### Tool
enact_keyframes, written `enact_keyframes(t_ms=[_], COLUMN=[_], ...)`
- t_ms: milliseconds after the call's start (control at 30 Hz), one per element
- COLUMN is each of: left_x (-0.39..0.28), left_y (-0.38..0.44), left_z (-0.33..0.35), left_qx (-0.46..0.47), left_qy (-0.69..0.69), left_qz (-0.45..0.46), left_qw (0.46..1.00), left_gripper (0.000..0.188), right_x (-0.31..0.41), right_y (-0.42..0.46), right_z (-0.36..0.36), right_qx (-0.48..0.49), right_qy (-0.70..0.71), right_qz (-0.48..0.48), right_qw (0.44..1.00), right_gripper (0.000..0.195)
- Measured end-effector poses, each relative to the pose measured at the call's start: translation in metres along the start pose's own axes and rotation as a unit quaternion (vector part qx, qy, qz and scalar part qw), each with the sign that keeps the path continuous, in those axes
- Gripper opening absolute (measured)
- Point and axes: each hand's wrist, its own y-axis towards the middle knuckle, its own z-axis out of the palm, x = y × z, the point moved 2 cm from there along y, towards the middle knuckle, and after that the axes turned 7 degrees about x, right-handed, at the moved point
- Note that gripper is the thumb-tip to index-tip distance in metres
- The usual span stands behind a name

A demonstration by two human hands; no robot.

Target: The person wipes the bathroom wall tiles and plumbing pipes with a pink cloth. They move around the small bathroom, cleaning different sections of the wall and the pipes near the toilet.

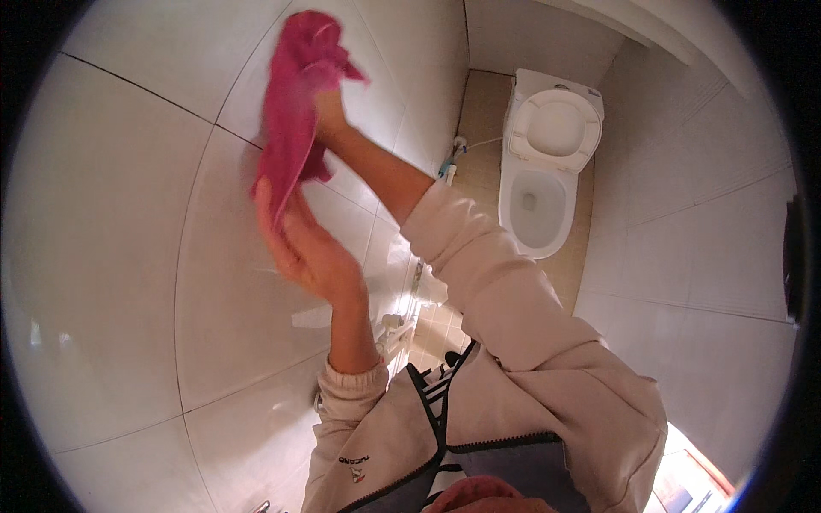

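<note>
A bright pink cloth [288, 128] hangs in front of the tiled wall, bunched at its upper end and slightly blurred. My right hand [328, 106] grips it near the top, most of the fingers hidden in its folds. At the lower end, my left hand [314, 256] has its fingers against the cloth, with the lower corner lying between them. Behind both hands runs a wall of large pale tiles [128, 224] with dark joints. I cannot tell whether the cloth touches the wall.
A white toilet [537, 205] with its lid raised stands on the beige floor to the right. Beside it is a hose fitting [459, 146] at the wall. White pipework [392, 327] shows low, below my arms. Another tiled wall [673, 237] bounds the right side.
</note>
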Motion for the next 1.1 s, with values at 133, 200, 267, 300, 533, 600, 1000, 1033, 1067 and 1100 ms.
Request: enact_keyframes(t_ms=[133, 200, 267, 300, 533, 600, 1000, 1033, 1067, 1100], left_x=[0.038, 0.054, 0.059, 0.059, 0.035, 0.025, 0.103, 0.113, 0.119, 0.126], left_y=[-0.010, -0.036, -0.063, -0.078, -0.085, -0.061, 0.017, 0.004, -0.013, -0.035], left_z=[0.004, -0.005, -0.019, -0.021, -0.056, -0.050, 0.027, 0.030, 0.023, 0.010], left_qx=[0.026, -0.021, -0.066, -0.080, -0.109, -0.083, 0.133, 0.151, 0.148, 0.147], left_qy=[-0.017, -0.036, -0.041, -0.045, 0.039, 0.138, 0.322, 0.327, 0.344, 0.358], left_qz=[-0.158, -0.213, -0.269, -0.266, -0.089, 0.033, 0.019, -0.015, -0.035, -0.056], left_qw=[0.987, 0.976, 0.960, 0.960, 0.989, 0.986, 0.937, 0.933, 0.927, 0.921], left_gripper=[0.041, 0.041, 0.043, 0.044, 0.045, 0.047, 0.037, 0.038, 0.038, 0.038], right_x=[-0.076, -0.087, -0.078, -0.066, 0.054, 0.069, -0.084, -0.094, -0.091, -0.087], right_y=[-0.043, -0.102, -0.169, -0.202, -0.259, -0.203, -0.077, -0.099, -0.126, -0.155], right_z=[-0.008, -0.006, 0.002, 0.008, 0.010, 0.002, -0.032, -0.032, -0.024, -0.017], right_qx=[0.057, 0.053, 0.044, 0.041, 0.045, 0.060, 0.002, 0.009, 0.016, 0.019], right_qy=[-0.050, -0.012, 0.017, 0.040, 0.232, 0.186, 0.142, 0.122, 0.109, 0.093], right_qz=[0.189, 0.260, 0.286, 0.294, 0.233, 0.149, 0.307, 0.331, 0.333, 0.337], right_qw=[0.979, 0.964, 0.957, 0.954, 0.943, 0.969, 0.941, 0.936, 0.937, 0.937], right_gripper=[0.060, 0.059, 0.058, 0.058, 0.055, 0.056, 0.036, 0.037, 0.039, 0.040])
